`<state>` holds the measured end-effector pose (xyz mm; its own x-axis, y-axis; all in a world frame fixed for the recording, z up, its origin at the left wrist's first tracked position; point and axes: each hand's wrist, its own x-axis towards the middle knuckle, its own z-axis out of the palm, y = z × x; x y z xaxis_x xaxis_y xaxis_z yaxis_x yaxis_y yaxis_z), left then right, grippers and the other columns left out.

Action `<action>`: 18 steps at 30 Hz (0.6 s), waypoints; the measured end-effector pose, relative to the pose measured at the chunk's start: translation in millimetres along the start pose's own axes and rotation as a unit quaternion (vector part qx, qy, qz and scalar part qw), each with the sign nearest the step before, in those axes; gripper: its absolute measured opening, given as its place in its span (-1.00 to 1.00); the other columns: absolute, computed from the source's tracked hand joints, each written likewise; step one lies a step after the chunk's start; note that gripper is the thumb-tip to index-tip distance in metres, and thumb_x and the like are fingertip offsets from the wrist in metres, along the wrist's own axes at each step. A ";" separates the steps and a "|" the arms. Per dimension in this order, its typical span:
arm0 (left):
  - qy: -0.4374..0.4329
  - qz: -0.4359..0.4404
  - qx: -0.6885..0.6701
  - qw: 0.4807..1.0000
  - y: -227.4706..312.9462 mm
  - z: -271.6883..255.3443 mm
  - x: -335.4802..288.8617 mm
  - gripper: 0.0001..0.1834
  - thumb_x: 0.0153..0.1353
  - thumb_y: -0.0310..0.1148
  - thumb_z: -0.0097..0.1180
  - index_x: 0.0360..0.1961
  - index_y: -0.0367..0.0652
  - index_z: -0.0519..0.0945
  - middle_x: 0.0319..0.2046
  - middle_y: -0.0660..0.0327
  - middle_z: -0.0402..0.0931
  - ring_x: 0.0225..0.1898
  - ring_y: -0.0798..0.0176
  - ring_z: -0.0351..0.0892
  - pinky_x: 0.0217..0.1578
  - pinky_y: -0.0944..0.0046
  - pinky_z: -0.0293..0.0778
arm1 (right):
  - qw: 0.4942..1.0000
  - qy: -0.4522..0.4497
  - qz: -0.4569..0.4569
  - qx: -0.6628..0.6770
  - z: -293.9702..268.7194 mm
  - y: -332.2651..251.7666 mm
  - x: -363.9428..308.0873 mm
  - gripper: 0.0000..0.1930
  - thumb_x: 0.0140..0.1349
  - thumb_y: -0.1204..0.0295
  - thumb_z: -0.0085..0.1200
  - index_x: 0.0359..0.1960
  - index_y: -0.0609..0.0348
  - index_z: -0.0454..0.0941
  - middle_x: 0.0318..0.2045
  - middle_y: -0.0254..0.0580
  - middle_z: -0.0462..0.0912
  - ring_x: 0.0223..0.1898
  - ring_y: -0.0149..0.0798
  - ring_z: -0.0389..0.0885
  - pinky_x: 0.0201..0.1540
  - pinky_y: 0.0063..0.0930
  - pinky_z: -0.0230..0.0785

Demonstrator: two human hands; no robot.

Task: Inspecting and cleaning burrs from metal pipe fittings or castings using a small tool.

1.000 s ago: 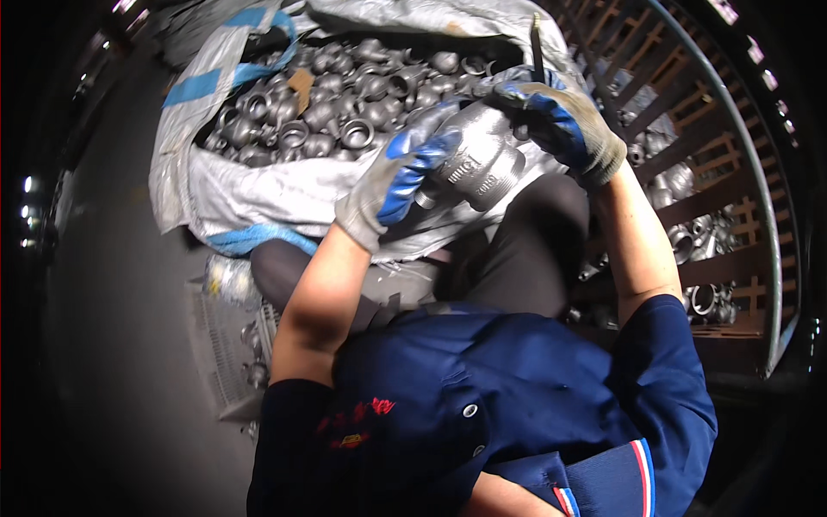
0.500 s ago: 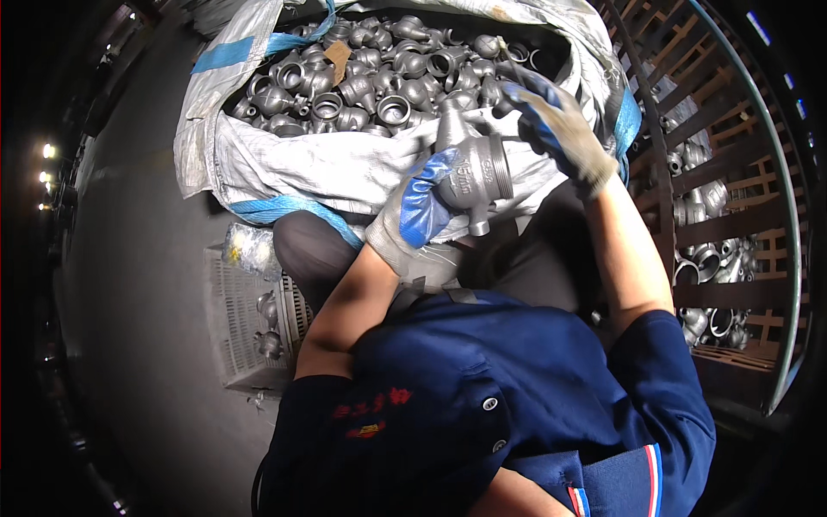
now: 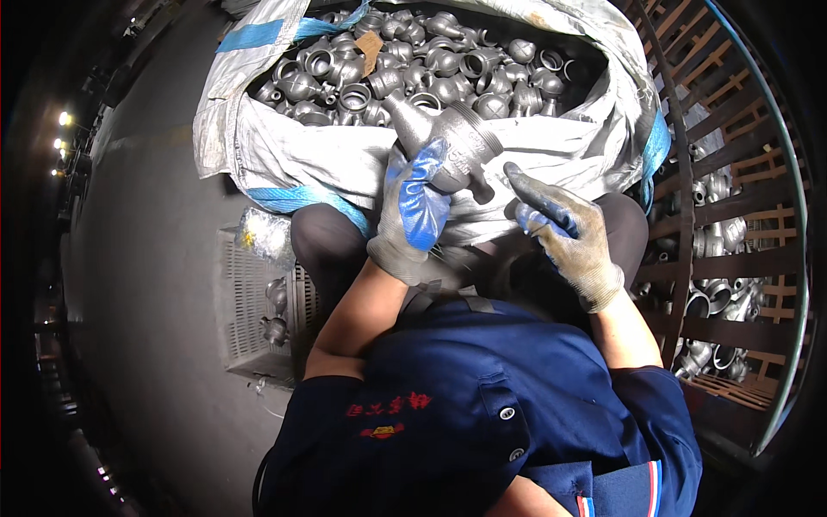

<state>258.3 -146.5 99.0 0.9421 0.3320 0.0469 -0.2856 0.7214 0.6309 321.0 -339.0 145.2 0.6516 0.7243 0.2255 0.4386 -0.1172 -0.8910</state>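
Note:
My left hand (image 3: 416,207), in a grey glove with a blue coated palm, is closed around a grey cast-metal fitting (image 3: 455,153). The fitting has a wide threaded collar, a tapered neck tilted up to the left, a short stub and raised lettering. It is held above my lap, in front of the bag's near edge. To its right, my right hand (image 3: 564,228), gloved alike, is apart from it with fingers stretched toward it. I see nothing in that hand. Beyond both hands, a large white woven bag (image 3: 319,155) holds many similar metal fittings (image 3: 444,62).
A piece of brown cardboard (image 3: 369,50) lies on the fittings. At left on the floor stands a grey plastic crate (image 3: 231,302) with a few fittings and a clear plastic bag (image 3: 267,234). A slatted metal cage (image 3: 680,233) with more fittings stands close on my right.
My right hand has come down and back from the bag's far right side to beside the fitting. My left hand has tilted the fitting, its neck now leaning left. The view has shifted slightly.

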 end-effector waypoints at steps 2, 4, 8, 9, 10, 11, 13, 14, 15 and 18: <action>0.011 0.035 -0.037 0.999 -2.2 7.2 -7.3 -0.60 0.25 -0.36 -0.11 0.07 -0.34 0.25 -0.06 -0.07 0.41 -0.08 0.08 0.51 -0.09 0.15 0.50 | 0.999 0.030 -0.007 -0.033 3.9 -0.8 -0.2 -0.65 0.13 0.50 0.09 0.00 0.18 0.51 -0.18 -0.10 0.62 -0.19 -0.40 0.57 -0.11 -0.52 0.38; 0.041 0.050 -0.077 0.995 -0.9 12.6 -9.0 -0.63 0.23 -0.44 -0.09 0.04 -0.33 0.25 -0.10 -0.04 0.42 -0.12 0.11 0.54 -0.14 0.16 0.52 | 0.999 0.039 -0.012 -0.035 5.8 -2.6 1.0 -0.66 0.13 0.50 0.09 -0.01 0.16 0.51 -0.21 -0.11 0.62 -0.27 -0.42 0.58 -0.17 -0.54 0.40; 0.035 0.064 -0.071 0.995 0.9 17.0 -7.4 -0.65 0.23 -0.47 -0.08 0.04 -0.29 0.25 -0.13 -0.01 0.43 -0.13 0.12 0.54 -0.16 0.16 0.53 | 0.999 0.030 0.035 0.000 10.3 -6.1 3.3 -0.64 0.11 0.49 0.11 0.00 0.17 0.51 -0.24 -0.12 0.63 -0.38 -0.44 0.58 -0.28 -0.56 0.42; 0.026 0.071 -0.050 0.996 0.5 16.5 -7.6 -0.66 0.24 -0.48 -0.09 0.03 -0.27 0.25 -0.14 0.00 0.43 -0.14 0.13 0.54 -0.16 0.16 0.53 | 0.998 0.038 0.040 0.008 11.4 -6.2 4.0 -0.63 0.11 0.49 0.12 0.00 0.16 0.51 -0.25 -0.12 0.64 -0.41 -0.45 0.57 -0.31 -0.56 0.42; 0.018 0.079 -0.030 0.996 -0.4 15.5 -8.1 -0.67 0.24 -0.49 -0.10 0.02 -0.26 0.25 -0.14 0.02 0.42 -0.14 0.13 0.54 -0.15 0.15 0.53 | 0.998 0.034 0.045 0.016 12.6 -5.6 4.5 -0.63 0.11 0.49 0.12 0.00 0.16 0.51 -0.25 -0.12 0.64 -0.41 -0.45 0.57 -0.31 -0.56 0.42; 0.017 0.078 -0.031 0.996 -1.4 13.9 -7.2 -0.67 0.24 -0.49 -0.10 0.02 -0.26 0.25 -0.14 0.02 0.42 -0.14 0.13 0.54 -0.15 0.15 0.53 | 0.999 0.047 0.014 0.003 14.5 -4.5 5.8 -0.63 0.10 0.50 0.12 0.00 0.16 0.51 -0.26 -0.12 0.64 -0.41 -0.45 0.57 -0.31 -0.55 0.42; 0.065 0.070 -0.053 0.994 -4.0 10.3 -6.3 -0.68 0.23 -0.52 -0.09 0.01 -0.25 0.25 -0.16 0.02 0.43 -0.16 0.15 0.54 -0.15 0.18 0.52 | 0.998 0.060 -0.018 -0.011 16.7 -1.5 6.8 -0.63 0.10 0.51 0.12 0.00 0.16 0.50 -0.27 -0.11 0.64 -0.41 -0.44 0.57 -0.31 -0.54 0.42; 0.070 0.074 -0.049 0.994 -5.0 8.4 -5.6 -0.68 0.23 -0.52 -0.09 0.01 -0.25 0.25 -0.16 0.02 0.43 -0.16 0.15 0.54 -0.15 0.18 0.52 | 0.997 0.062 -0.029 -0.028 17.5 0.3 7.1 -0.64 0.09 0.51 0.12 -0.01 0.16 0.51 -0.27 -0.10 0.63 -0.40 -0.40 0.59 -0.30 -0.53 0.43; 0.067 0.076 -0.021 0.995 -5.4 6.5 -5.1 -0.68 0.24 -0.47 -0.09 0.03 -0.27 0.30 -0.09 0.04 0.41 -0.07 0.13 0.49 -0.04 0.12 0.44 | 0.995 0.069 -0.041 -0.051 18.6 2.2 7.5 -0.65 0.09 0.51 0.13 -0.03 0.16 0.52 -0.27 -0.08 0.63 -0.39 -0.37 0.61 -0.29 -0.52 0.43; 0.056 0.085 -0.002 0.995 -7.2 4.4 -4.7 -0.65 0.25 -0.42 -0.08 0.05 -0.30 0.34 -0.02 0.06 0.40 0.03 0.12 0.43 0.07 0.07 0.37 | 0.988 0.096 -0.080 -0.091 23.0 7.3 9.4 -0.63 0.05 0.52 0.14 -0.04 0.11 0.53 -0.33 -0.07 0.61 -0.39 -0.19 0.63 -0.31 -0.45 0.44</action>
<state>256.7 -155.9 97.7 0.8549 0.5146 0.0655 -0.4394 0.6512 0.6187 316.1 -317.4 131.7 0.6616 0.6041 0.4442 0.6391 -0.1446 -0.7554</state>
